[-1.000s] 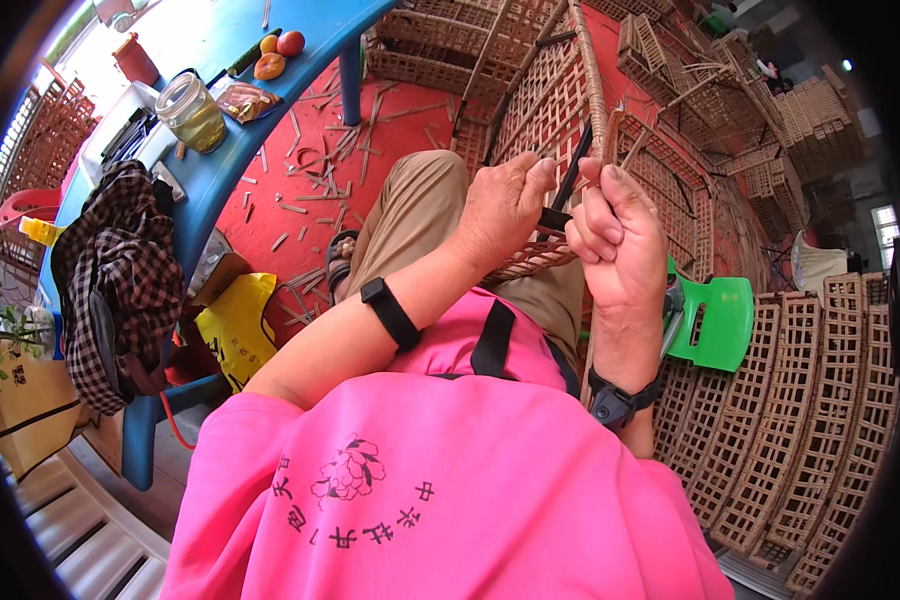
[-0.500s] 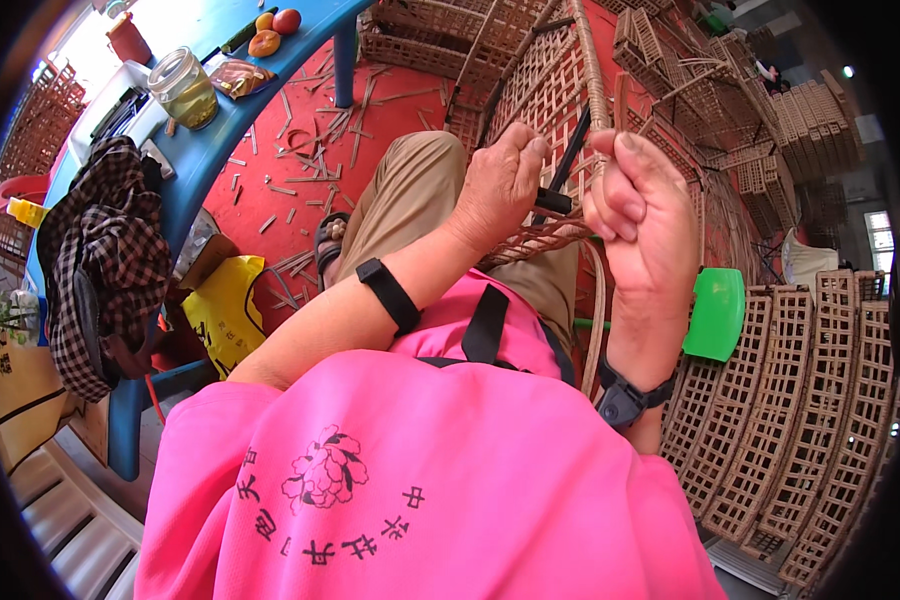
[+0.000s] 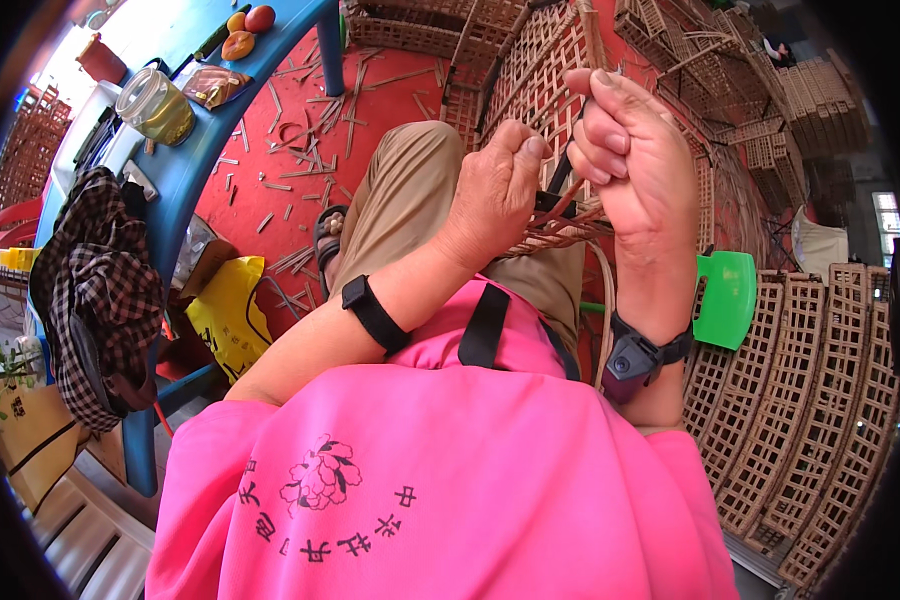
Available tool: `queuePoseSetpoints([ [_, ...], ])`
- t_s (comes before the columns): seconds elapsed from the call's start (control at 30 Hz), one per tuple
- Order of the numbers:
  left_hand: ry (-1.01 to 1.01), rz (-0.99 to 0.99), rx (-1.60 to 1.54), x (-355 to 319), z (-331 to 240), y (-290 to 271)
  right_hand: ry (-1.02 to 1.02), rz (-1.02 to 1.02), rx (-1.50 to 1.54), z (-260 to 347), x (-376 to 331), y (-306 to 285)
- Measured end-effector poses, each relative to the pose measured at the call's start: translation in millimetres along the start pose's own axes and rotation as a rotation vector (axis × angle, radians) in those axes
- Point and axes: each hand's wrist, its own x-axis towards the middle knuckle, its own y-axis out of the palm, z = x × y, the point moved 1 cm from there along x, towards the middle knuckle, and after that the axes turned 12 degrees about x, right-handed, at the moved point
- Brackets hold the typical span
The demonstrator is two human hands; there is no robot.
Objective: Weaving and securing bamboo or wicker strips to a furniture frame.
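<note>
A partly woven wicker basket [image 3: 545, 75] with an open lattice stands between and beyond my knees, its braided edge [image 3: 555, 238] near my lap. My left hand [image 3: 498, 190] is closed at the basket's near side, thumb pressed to the curled fingers; its grip point is hidden. To its right and slightly higher, my right hand [image 3: 635, 150] is closed in a pinch, palm partly toward me. A thin brown strip [image 3: 568, 192] runs from the braided edge up toward the right hand's fingers. Behind the hands, a dark bar [image 3: 558, 178] shows in part.
A blue table [image 3: 195, 150] at left bears a jar [image 3: 156, 106], fruit [image 3: 238, 45] and a checked cloth [image 3: 100, 300]. Cut strips [image 3: 310, 150] litter the red floor. Lattice panels [image 3: 790, 400] and a green chair back [image 3: 725, 300] stand at right; more baskets [image 3: 670, 60] lie beyond.
My right hand has risen and moved slightly away from the basket edge, still pinched. The brown strip now shows between my hands. My left hand has stayed nearly in place.
</note>
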Motion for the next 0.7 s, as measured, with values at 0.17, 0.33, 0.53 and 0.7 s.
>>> queuePoseSetpoints([
  [0.17, -0.052, 0.024, -0.029, -1.2, -2.7, -0.2, 0.127, 0.007, 0.038, -11.1, 36.7, -22.9],
  [0.33, -0.106, 0.079, -0.103, -1.8, -1.9, -3.0, 0.475, -0.122, 0.353, -31.7, 69.8, -57.7],
  [0.53, 0.299, 0.225, 0.227, -0.7, -4.4, -13.5, 0.662, -0.184, 0.505, -46.0, 79.2, -76.6],
  [0.7, 0.346, 0.327, 0.452, 2.3, -12.2, -19.2, 0.728, -0.22, 0.535, -48.0, 79.1, -73.8],
])
